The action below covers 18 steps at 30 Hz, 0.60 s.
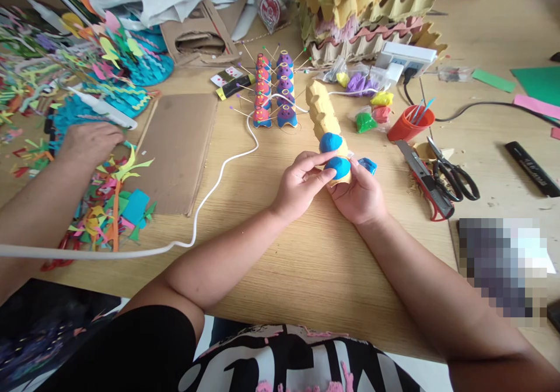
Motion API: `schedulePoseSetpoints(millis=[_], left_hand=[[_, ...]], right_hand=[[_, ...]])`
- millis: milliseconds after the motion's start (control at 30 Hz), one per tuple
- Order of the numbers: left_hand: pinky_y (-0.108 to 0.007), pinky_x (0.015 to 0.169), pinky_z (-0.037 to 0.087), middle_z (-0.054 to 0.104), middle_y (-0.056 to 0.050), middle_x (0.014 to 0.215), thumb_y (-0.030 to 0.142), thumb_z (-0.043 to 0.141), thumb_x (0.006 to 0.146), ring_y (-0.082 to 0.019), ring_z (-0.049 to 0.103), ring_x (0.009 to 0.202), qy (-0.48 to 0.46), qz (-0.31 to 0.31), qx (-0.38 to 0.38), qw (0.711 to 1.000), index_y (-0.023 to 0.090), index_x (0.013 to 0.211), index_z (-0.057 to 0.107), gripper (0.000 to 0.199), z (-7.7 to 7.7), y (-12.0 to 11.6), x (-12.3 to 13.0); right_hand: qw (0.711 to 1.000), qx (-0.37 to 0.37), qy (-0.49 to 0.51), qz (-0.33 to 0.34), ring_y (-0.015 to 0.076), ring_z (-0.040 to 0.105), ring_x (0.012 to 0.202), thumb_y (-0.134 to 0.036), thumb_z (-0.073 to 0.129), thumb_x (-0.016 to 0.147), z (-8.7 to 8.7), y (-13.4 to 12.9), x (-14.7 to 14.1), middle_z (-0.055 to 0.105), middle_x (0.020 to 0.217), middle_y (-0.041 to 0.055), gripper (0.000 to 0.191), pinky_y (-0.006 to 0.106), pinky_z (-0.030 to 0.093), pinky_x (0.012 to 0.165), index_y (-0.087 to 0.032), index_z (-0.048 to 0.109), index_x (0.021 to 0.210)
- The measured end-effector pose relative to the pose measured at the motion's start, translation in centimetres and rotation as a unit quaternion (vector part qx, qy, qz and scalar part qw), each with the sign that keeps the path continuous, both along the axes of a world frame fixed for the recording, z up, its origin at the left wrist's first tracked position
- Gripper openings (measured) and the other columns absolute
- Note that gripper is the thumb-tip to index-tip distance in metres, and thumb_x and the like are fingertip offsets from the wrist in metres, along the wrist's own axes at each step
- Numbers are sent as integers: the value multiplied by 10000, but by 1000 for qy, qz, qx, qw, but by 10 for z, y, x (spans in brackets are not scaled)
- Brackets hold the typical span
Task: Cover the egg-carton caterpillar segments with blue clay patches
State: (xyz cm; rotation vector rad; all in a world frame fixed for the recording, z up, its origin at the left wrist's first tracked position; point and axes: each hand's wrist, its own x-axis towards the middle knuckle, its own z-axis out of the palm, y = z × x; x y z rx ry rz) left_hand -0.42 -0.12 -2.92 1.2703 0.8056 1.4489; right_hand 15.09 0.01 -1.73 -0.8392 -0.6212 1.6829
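Observation:
A yellow egg-carton strip [321, 109] points away from me, its near end between my two hands. Blue modelling clay [331, 142] covers two of its near bumps. My left hand [301, 181] pinches the nearest blue-covered bump, thumb and index finger against the clay. From the right, my right hand [362, 196] grips the near end of the strip, its thumb along the side; the fingers underneath are partly hidden. Just beyond that thumb lies a packet of blue clay [367, 165]. Two finished-looking caterpillars, one red [262, 88] and one purple [286, 88], stand farther back with pins sticking out.
At left, another person's hand [90, 144] is among colourful paper scraps beside a cardboard sheet [179, 153]. A white cable [223, 167] crosses the table. Scissors [452, 173], a utility knife [426, 182] and a red cup [411, 123] lie right; egg trays [371, 45] are stacked behind.

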Motion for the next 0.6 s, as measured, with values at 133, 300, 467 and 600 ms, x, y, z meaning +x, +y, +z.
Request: schedulePoseSetpoints(millis=[133,300,467,600], left_hand=[[-258,920,630,700,-19,1093,564,931,903,-126,737,989,0,4,5,1000,337,1241,892,409,-1,1,0],[-292,1008,622,802,-66,1285,593,817,1002,-199,763,1220,24,20,11,999,314,1313,857,420,2,-3,0],[-374,1165,580,772,-110,1501,596,628,1116,-254,708,1417,96,78,67,990,286,1451,771,478,5,-11,-1],[-424,1256,530,764,-120,1515,527,573,1146,-267,688,1447,193,101,155,964,275,1506,736,468,8,-17,-2]], right_hand=[[1000,-3,1,3,202,796,948,-466,869,911,0,0,1,863,966,-31,174,309,668,756,-322,796,974],[1000,2,17,-2,192,804,975,-479,867,924,-2,1,1,868,1009,-37,194,291,676,761,-321,780,997],[999,1,43,-22,164,806,999,-466,889,927,-5,3,3,864,1043,-77,184,271,693,782,-346,766,992],[999,5,33,-14,188,812,1036,-490,865,948,-3,3,3,858,1010,-67,175,311,710,824,-351,761,964]])
